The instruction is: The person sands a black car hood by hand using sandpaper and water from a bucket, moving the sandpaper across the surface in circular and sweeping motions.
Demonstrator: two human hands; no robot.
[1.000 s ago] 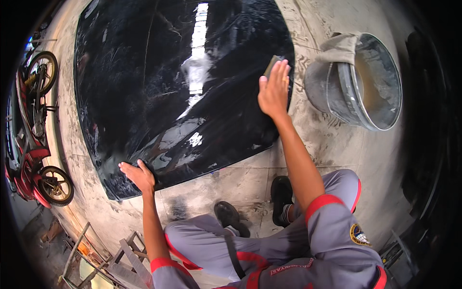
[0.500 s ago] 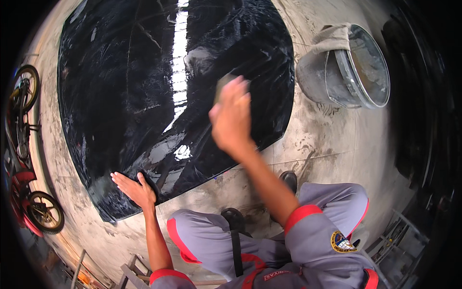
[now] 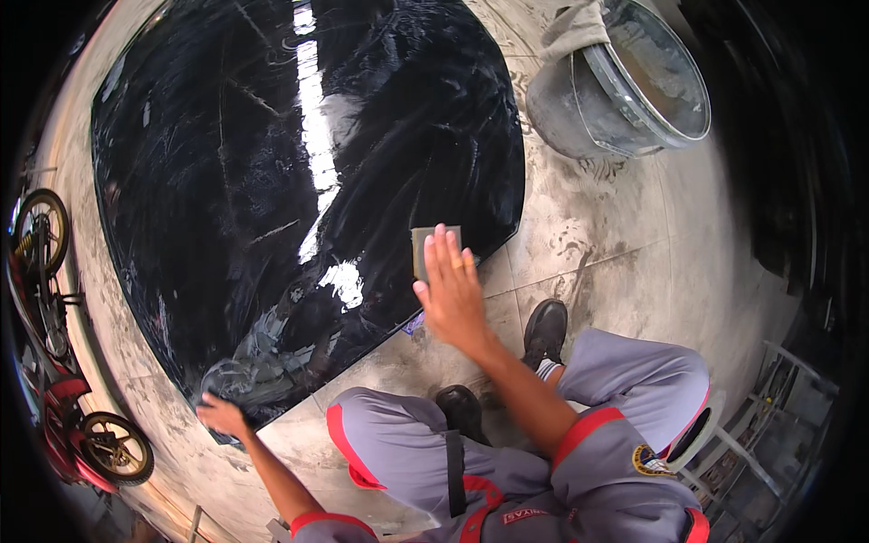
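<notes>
Standing on the floor (image 3: pixel 597 226) beyond the left edge of a glossy black panel (image 3: pixel 181 226), a red motorcycle (image 3: pixel 68 389) comes first. At the panel's near-left corner is the left hand (image 3: pixel 224 416), fingers extended and thumb apart, clasping nothing visible; how firmly it touches, I cannot tell. Farther right, just inside the near edge and toward the near-right corner, lies a flat brownish pad (image 3: pixel 423 249). It sits directly beneath the right hand (image 3: pixel 455 303), showing past the fingers on their left; covered partly, its long axis is uncertain, though its visible left side points away from the person. Those fingers lie straight over it, not curled around; the left hand is well apart. Past the right edge, a grey bucket (image 3: pixel 561 109) carries a pale cloth (image 3: pixel 579 32) over its rim.
</notes>
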